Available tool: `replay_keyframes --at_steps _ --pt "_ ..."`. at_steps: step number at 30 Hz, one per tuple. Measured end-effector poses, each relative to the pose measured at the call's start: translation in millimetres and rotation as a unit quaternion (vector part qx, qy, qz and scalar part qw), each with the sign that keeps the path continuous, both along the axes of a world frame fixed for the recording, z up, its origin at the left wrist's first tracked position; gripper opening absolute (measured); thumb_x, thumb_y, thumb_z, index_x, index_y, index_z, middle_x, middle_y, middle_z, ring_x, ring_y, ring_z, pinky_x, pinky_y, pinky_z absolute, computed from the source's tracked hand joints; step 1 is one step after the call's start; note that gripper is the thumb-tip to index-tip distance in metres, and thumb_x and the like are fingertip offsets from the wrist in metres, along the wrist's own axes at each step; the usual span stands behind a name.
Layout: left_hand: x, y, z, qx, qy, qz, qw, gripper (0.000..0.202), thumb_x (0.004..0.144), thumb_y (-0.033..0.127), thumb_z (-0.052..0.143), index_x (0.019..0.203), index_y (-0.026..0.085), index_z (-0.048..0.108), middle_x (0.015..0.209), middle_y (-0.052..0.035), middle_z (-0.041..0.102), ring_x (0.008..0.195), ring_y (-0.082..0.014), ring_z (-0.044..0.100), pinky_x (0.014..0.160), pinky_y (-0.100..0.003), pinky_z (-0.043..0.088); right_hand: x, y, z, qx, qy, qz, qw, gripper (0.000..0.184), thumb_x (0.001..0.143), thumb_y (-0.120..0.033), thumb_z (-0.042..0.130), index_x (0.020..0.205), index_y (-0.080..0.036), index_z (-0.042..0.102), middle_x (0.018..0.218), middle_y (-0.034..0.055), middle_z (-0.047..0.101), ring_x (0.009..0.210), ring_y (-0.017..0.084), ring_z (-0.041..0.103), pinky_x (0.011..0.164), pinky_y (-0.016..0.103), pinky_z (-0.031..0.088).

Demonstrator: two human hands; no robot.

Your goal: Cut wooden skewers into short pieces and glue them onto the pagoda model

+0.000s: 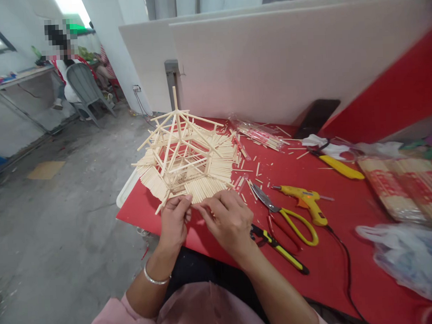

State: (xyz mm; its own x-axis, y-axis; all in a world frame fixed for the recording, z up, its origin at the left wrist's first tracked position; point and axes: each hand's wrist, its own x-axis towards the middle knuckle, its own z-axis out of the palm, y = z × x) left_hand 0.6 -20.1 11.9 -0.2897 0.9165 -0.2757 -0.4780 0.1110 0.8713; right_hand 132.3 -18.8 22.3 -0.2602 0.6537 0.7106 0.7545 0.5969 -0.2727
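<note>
Beyond left hand (175,218) and right hand (231,218) stands a stick model (179,129).

Stick model (181,141): pale straw colour throughout. Table surface (331,257): plain red. Right side: glue gun (307,201) yellow, cord (348,266) black; scissors (266,198) yellow-handled, grey-bladed. Sleeve (115,314), near left: plain pink. Bracelet (153,280): silver. Chair (83,82), far left: grey.

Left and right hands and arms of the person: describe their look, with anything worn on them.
The left hand and right hand are bare, without gloves. A shiny, silver-coloured bangle circles the left wrist; none shows on the right. Both forearms are uncovered, with a plain, loose pink left sleeve and a bit of pink right sleeve visible.
</note>
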Motion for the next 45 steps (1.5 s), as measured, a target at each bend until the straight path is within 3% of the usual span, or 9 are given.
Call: replay_keyframes --at_steps 45 --pt "-2.5 0.9 -6.0 0.010 0.007 -0.013 1.000 0.037 0.058 0.041 0.083 0.053 0.016 0.056 0.041 0.0060 0.047 0.038 -0.0033 0.036 0.042 -0.018 0.027 -0.7 -0.9 -1.9 -0.009 -0.004 -0.002 1.000 0.016 0.090 -0.030 0.064 0.077 -0.020 0.065 0.072 0.0017 0.056 0.072 0.015 0.048 0.068 0.027 0.037"
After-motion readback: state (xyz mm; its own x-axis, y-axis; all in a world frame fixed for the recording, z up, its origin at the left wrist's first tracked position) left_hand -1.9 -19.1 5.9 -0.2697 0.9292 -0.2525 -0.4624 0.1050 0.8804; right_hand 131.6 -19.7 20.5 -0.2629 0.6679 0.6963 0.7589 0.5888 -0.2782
